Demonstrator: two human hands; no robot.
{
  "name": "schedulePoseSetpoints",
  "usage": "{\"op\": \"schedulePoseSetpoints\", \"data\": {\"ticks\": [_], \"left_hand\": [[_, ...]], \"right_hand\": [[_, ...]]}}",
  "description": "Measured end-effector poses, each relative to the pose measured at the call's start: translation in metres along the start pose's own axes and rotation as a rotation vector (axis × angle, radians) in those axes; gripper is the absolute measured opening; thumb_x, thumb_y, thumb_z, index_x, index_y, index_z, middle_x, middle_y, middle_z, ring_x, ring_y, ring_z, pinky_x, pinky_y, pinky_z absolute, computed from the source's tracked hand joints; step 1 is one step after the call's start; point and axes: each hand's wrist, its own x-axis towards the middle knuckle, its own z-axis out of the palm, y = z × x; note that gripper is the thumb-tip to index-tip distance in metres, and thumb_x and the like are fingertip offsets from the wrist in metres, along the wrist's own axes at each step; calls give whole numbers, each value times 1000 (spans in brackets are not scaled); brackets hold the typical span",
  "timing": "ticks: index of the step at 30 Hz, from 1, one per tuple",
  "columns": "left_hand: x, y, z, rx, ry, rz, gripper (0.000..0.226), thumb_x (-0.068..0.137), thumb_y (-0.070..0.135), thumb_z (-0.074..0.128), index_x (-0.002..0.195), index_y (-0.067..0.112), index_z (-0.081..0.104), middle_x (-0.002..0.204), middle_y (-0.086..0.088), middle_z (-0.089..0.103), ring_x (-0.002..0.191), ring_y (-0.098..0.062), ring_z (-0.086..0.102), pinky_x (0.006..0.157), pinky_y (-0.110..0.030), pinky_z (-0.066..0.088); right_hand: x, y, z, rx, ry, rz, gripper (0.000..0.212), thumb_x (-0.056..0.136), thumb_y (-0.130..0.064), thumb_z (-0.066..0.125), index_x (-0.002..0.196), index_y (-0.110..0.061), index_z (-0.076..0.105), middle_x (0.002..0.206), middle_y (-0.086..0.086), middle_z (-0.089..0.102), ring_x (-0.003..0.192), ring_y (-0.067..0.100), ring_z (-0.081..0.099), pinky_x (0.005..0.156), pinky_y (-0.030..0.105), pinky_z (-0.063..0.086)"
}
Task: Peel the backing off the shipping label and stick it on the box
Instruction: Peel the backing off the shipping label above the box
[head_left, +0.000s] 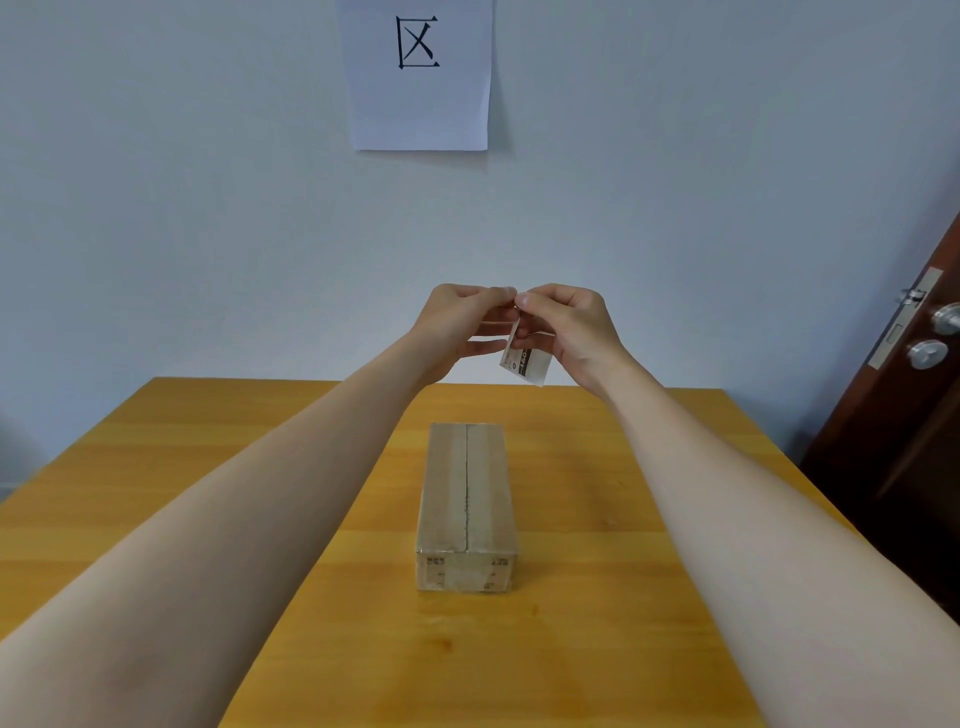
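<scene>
A long, taped cardboard box (466, 499) lies lengthwise in the middle of the wooden table (208, 467). Above its far end, both hands are raised in the air. My left hand (462, 327) and my right hand (569, 332) pinch the top corner of a small white shipping label (525, 362) between fingertips. The label hangs down below the fingers, its printed black markings facing me. Whether the backing has separated from the label I cannot tell.
A white sheet (418, 78) with a black character hangs on the pale wall behind the table. A dark brown door (893, 415) with metal handle and lock stands open at the right, beside the table's right edge.
</scene>
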Motion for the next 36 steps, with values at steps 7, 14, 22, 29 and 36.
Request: {"op": "schedulePoseSetpoints", "data": {"ticks": [7, 14, 22, 29, 36], "left_hand": [[3, 3, -2, 33, 6, -6, 20, 95, 30, 72, 95, 11, 78, 87, -2, 77, 87, -18, 76, 85, -36, 60], [4, 6, -2, 28, -12, -16, 18, 95, 26, 71, 99, 10, 78, 88, -3, 76, 86, -19, 75, 80, -33, 60], [1, 4, -1, 59, -42, -6, 19, 94, 24, 69, 97, 7, 77, 89, -6, 72, 83, -19, 72, 75, -31, 59], [-1, 5, 3, 71, -10, 27, 15, 93, 20, 63, 86, 8, 68, 79, -4, 65, 79, -20, 65, 79, -36, 57], [-3, 5, 1, 104, -16, 45, 16, 94, 20, 64, 86, 8, 71, 80, -3, 68, 79, -20, 68, 77, -34, 61]], "right_hand": [[0, -2, 0, 2, -2, -7, 16, 98, -2, 68, 84, -4, 76, 77, 11, 75, 63, 22, 68, 64, 33, 61], [0, -4, -1, 5, -3, -4, 14, 98, -1, 68, 85, -3, 75, 76, 10, 75, 63, 22, 68, 65, 35, 62], [-1, -3, -2, -4, 4, 4, 11, 97, -2, 70, 87, -1, 75, 80, 16, 74, 67, 24, 69, 69, 39, 63], [-1, -1, -2, 31, 17, 44, 9, 96, -3, 70, 92, 2, 77, 83, 19, 72, 70, 24, 72, 77, 38, 64], [0, -3, -1, 57, -5, 120, 13, 96, -2, 67, 89, 4, 75, 80, 18, 70, 67, 25, 71, 77, 40, 65]]}}
